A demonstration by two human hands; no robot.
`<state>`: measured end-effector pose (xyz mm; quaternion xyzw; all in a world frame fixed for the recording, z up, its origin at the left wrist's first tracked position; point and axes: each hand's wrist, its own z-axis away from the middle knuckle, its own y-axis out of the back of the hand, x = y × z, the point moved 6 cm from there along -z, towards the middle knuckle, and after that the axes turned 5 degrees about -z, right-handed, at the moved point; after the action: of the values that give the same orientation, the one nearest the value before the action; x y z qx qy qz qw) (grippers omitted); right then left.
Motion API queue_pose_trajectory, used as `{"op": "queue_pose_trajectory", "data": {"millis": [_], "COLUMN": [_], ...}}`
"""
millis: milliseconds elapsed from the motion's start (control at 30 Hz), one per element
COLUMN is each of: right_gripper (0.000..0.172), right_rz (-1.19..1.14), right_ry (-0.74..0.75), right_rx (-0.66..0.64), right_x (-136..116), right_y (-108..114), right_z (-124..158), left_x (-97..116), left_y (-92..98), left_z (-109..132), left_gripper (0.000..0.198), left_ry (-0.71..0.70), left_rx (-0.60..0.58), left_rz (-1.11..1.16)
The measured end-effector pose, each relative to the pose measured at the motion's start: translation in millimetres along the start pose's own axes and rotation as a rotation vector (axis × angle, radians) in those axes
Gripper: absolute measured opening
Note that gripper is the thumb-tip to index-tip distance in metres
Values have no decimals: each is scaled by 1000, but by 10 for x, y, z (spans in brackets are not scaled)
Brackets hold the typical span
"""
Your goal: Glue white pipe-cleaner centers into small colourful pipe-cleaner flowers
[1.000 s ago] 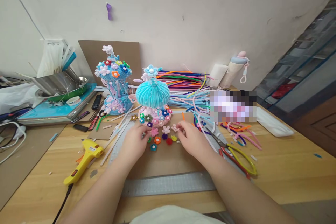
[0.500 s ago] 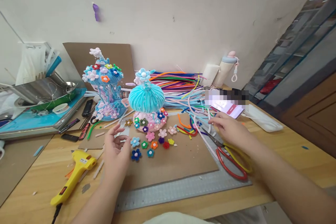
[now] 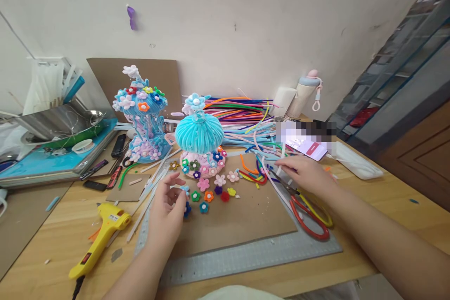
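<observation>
My left hand rests at the left edge of a brown cardboard sheet, its fingers curled onto a small light-blue flower among several loose pipe-cleaner flowers. Just behind them stands a teal domed pipe-cleaner ornament on a pink flowered base. My right hand reaches left over red-and-yellow scissors, fingertips pinched on a pale pipe cleaner at the edge of the loose strands.
A taller blue flowered ornament stands at back left. A yellow glue gun lies front left on the wooden table. A grey cutting mat lies under the cardboard. A pipe-cleaner pile, bottle, phone and metal pan line the back.
My right hand left the flowers and went right to the pipe cleaners above the scissors. My left hand opened, then came down onto the light-blue flower.
</observation>
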<state>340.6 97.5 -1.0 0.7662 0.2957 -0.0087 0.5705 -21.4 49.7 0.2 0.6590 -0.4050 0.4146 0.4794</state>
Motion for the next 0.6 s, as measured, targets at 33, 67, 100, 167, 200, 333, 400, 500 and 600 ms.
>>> {"op": "queue_pose_trajectory", "data": {"millis": [33, 67, 100, 167, 200, 333, 400, 500, 600], "right_gripper": [25, 24, 22, 20, 19, 24, 25, 24, 20], "right_rz": [-34, -77, -136, -328, -457, -908, -988, -1019, -1026], "right_ry": [-57, -125, -199, -344, -404, -503, -501, -503, -490], "right_rx": [7, 17, 31, 63, 80, 202, 317, 494, 639], "right_x": [-37, -71, -99, -148, -173, -316, -408, -585, -769], "right_y": [-6, -11, -16, -35, -50, -61, -1, 101, 177], "right_z": [14, 30, 48, 88, 106, 164, 214, 336, 456], "left_x": [16, 51, 110, 285, 380, 513, 448, 440, 472], "left_y": [-7, -22, -56, -214, -354, -1070, -1408, -1852, -2116], "left_z": [23, 56, 100, 227, 311, 662, 787, 888, 862], "left_gripper": [33, 29, 25, 20, 21, 24, 33, 45, 31], "left_ry": [-15, -44, -89, -204, -256, -109, 83, 176, 170], "left_rx": [-2, -6, -21, -124, -231, -682, -789, -874, -826], "left_rz": [-14, -31, -50, -92, -105, -103, -85, 98, 209]}}
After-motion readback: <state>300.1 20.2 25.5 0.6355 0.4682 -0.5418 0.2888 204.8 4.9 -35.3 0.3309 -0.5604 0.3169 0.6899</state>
